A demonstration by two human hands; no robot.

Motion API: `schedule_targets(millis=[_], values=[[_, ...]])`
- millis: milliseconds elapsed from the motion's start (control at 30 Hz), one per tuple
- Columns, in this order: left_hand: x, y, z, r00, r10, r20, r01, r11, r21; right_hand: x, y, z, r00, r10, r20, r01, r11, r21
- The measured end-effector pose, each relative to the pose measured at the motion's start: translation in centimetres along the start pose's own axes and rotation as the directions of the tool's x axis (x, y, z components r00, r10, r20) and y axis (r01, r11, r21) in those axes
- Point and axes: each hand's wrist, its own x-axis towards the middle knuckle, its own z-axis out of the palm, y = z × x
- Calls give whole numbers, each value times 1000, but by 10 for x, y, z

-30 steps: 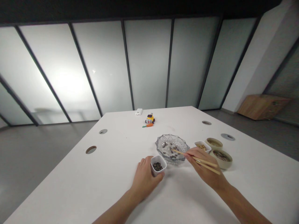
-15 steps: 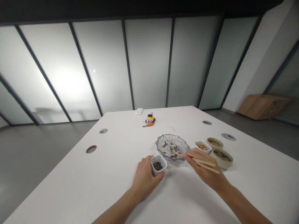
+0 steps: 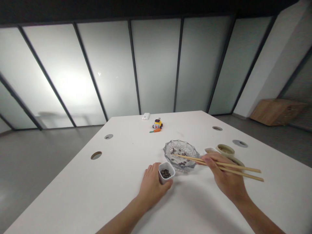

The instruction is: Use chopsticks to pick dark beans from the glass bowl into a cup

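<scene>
Left hand (image 3: 151,185): half-curled around white cup (image 3: 168,165), at glass bowl's (image 3: 166,152) 7 o'clock. Right hand (image 3: 226,177): fingers closed on chopsticks (image 3: 243,168), tips over bowl. Dark seeds (image 3: 165,174), in both vessels: likely light, hard, slippery; pinch mid-body. Glass: likely rigid, fragile; scalloped rim limits tips. Round bowl (image 3: 225,146) crowds 3 o'clock; surface (image 3: 122,169) extends toward 9.

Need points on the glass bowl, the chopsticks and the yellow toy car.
Glass bowl (image 3: 167,151): head view, inner left wall.
Chopsticks (image 3: 243,167): head view, shaft of the upper one, behind the hand.
Yellow toy car (image 3: 157,124): head view, middle of the body.
</scene>
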Motion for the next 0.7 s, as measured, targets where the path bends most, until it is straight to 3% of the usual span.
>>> schedule_targets(millis=[200, 400, 600, 700], values=[[1, 3, -1, 1000, -12, -1, 12, 1000, -6, -2, -9, 1, 994, 40, 104, -54, 990, 131], [2, -1, 1, 1000, -4, -1, 4, 1000, 7, 2, 6, 1, 1000, -17, 4, 17, 999, 43], [1, 0, 0, 1000, -6, 0, 6, 1000, 9, -4, 26, 12, 984, -47, 171, 40, 998, 48], [0, 2, -2, 1000, -10, 6, 10, 1000, 3, -7, 29, 15, 982, -45, 184, 36, 998, 49]])
